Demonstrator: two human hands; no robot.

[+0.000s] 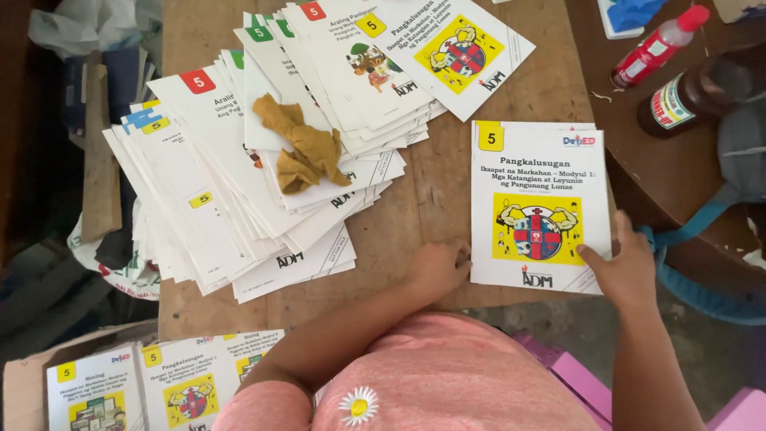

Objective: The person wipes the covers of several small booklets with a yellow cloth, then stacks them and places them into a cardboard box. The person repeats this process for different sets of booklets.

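A white booklet (pixel 536 203) with a yellow picture on its cover lies on a small stack near the front right corner of the wooden table (pixel 435 179). My right hand (pixel 624 267) grips that stack at its lower right corner, thumb on the cover. My left hand (pixel 440 267) rests on the wood just left of the stack, fingers curled at its lower left edge. A big fanned-out pile of similar white booklets (pixel 239 191) spreads over the left half of the table, with a crumpled yellow-brown cloth (pixel 307 148) on top.
More booklets (pixel 455 48) lie at the back. A darker round table (pixel 678 172) on the right carries a red squeeze bottle (pixel 658 44) and a brown bottle (pixel 702 92). A cardboard box of booklets (pixel 144 383) sits at lower left. Blue strap (pixel 690 223), pink seat (pixel 586 383).
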